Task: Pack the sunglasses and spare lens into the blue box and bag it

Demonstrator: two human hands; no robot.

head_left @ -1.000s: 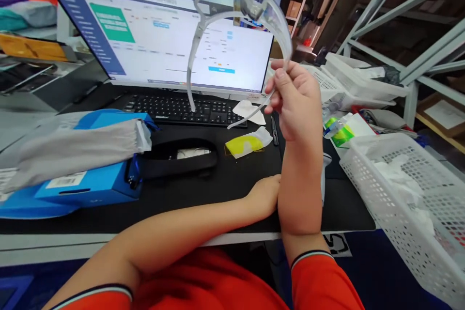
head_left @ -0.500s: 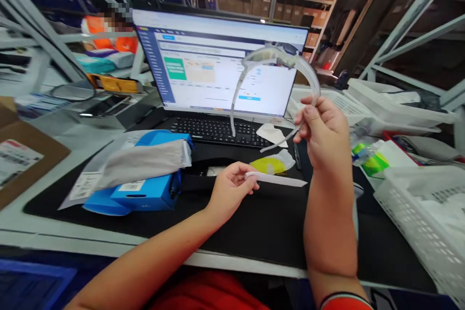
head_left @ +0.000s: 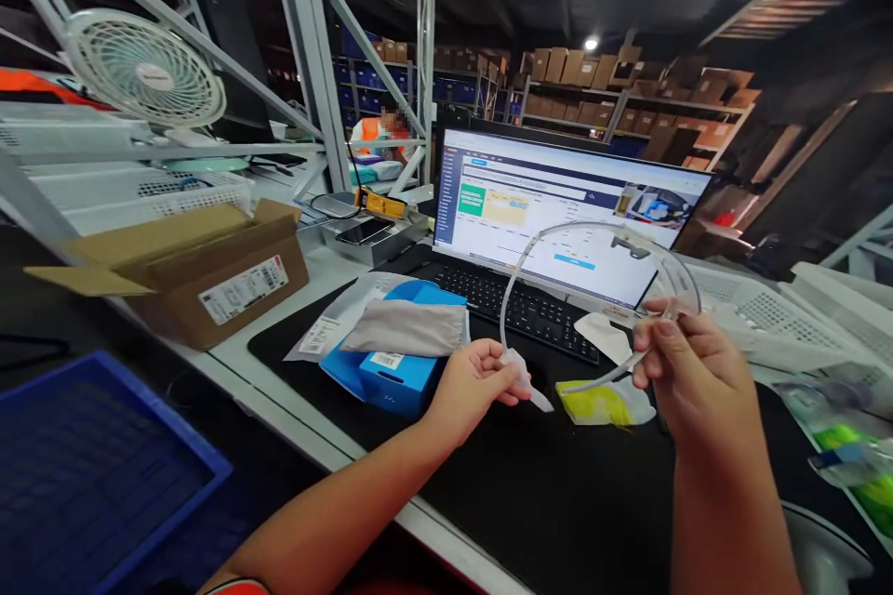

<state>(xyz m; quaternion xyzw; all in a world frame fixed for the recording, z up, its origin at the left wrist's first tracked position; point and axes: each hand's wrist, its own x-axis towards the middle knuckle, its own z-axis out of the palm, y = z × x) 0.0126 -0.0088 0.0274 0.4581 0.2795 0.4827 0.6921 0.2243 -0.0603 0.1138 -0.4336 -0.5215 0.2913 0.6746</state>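
A monitor (head_left: 544, 163) is standing behind; a blue box (head_left: 399, 390) is lying beside the left hand (head_left: 481, 388), beneath a grey pouch (head_left: 408, 327). Clear glasses (head_left: 582, 226) are spanning both hands: the right hand (head_left: 687, 363) is gripping one arm over a yellow-and-white wrapper (head_left: 604, 404), left fingers pinching white tissue (head_left: 540, 400) against the other, hiding its tip.

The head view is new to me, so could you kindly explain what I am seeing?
There is no machine here: these are a person's own bare hands, seen by a camera worn on the head, looking forward and down. The right hand holds the clear-framed glasses by one arm. The left hand pinches white tissue at the other arm's end. On the black mat lie a blue box with a grey pouch on it and a yellow-and-white piece. Behind stands a lit monitor.
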